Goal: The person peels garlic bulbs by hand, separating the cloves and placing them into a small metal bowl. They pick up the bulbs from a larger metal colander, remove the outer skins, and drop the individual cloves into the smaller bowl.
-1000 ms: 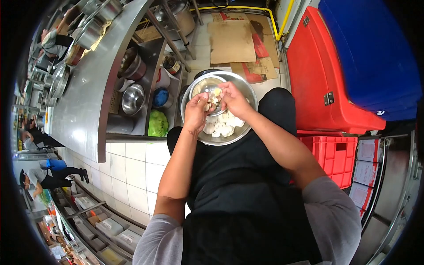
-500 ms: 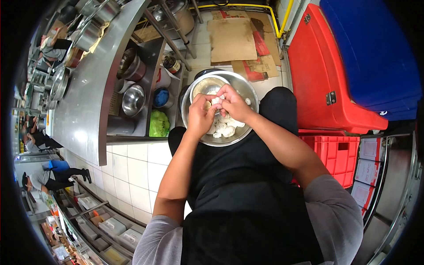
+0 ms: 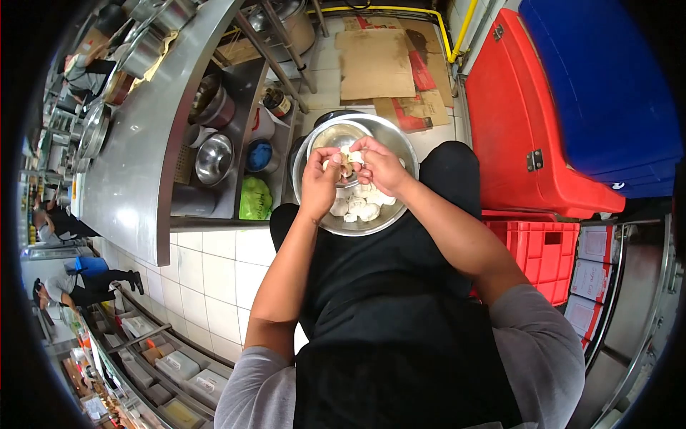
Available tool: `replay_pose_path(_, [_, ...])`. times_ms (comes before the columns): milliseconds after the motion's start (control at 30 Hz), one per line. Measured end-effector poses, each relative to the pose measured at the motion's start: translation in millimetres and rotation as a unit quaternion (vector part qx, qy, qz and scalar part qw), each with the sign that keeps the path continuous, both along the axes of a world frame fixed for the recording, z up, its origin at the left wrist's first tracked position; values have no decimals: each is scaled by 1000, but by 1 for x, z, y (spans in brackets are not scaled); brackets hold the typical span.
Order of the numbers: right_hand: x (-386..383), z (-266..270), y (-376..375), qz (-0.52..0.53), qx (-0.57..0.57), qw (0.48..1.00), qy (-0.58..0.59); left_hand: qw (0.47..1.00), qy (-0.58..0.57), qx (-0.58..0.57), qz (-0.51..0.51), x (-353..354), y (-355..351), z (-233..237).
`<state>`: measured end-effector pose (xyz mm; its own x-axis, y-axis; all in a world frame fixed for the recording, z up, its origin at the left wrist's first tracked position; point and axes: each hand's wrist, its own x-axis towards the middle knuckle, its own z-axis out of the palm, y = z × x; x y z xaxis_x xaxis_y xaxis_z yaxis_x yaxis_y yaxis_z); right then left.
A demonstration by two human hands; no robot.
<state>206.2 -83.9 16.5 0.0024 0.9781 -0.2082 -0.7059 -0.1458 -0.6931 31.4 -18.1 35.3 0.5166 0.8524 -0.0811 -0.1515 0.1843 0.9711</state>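
A large steel bowl [image 3: 406, 137] rests at my lap, with a smaller steel bowl [image 3: 336, 131] inside its far left part. Several white garlic bulbs [image 3: 367, 211] lie in the near part of the large bowl. My left hand [image 3: 320, 180] is closed, its thumb and fingers pinching a piece of garlic over the bowls. Beside it, my right hand [image 3: 382, 170] is closed on a white garlic piece [image 3: 349, 154]. The fingertips of both hands are close together, and fingers partly hide what they hold.
At left stands a steel table [image 3: 136, 171], with bowls and a green bag [image 3: 255, 199] on its lower shelf. Flattened cardboard [image 3: 375, 64] covers the floor ahead. A red-and-blue cooler box [image 3: 514, 107] and a red crate [image 3: 536, 250] stand at right. Co-workers [image 3: 78, 286] are at far left.
My hands have drawn slightly apart, and the garlic between them now shows as separate pieces. The left hand has turned a little. The bowls stay in place.
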Motion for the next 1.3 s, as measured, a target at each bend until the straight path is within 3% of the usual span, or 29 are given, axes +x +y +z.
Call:
replay_pose_path(67, [-3,2,2,-4,-8,1000,18,995,80,23,-59,-3,3,-2])
replay_pose_path(200, [5,-2,1,5,-31,995,96,997,27,20,-66,2,-13,8])
replay_pose_path(267, [9,-3,0,22,-37,993,109,954,156,256,5,0,-7,-13])
replay_pose_path(333, [10,-6,0,40,-43,991,122,943,179,281,8,2,-12,3])
replay_pose_path(533, [8,0,0,44,-47,995,70,908,225,353,16,4,-9,10])
replay_pose_path(600, [11,1,0,92,-53,994,13,902,234,363,16,3,-7,9])
replay_pose_path(867, [16,-5,0,147,-28,989,-1,840,270,471,1,-4,-7,4])
replay_pose_path(1000, [21,-3,2,158,-63,984,-57,841,281,461,-37,-10,-6,12])
replay_pose_path(1067, [11,-1,4,114,-71,991,-25,914,320,242,-53,-8,0,12])
replay_pose_path(1133, [3,0,7,65,-80,995,8,937,295,180,-58,-5,11,7])
replay_pose_path(1200, [0,-2,9,21,-9,998,-65,958,260,121,-2,-3,19,7])
replay_pose_path(1233, [5,-4,12,4,2,990,-139,942,264,202,42,-5,28,-3])
replay_pose_path(1267, [6,-8,11,5,0,990,-138,938,256,227,64,-8,40,-12])
replay_pose_path(1300, [5,-7,10,-101,128,879,-448,935,269,218,75,-11,40,1])
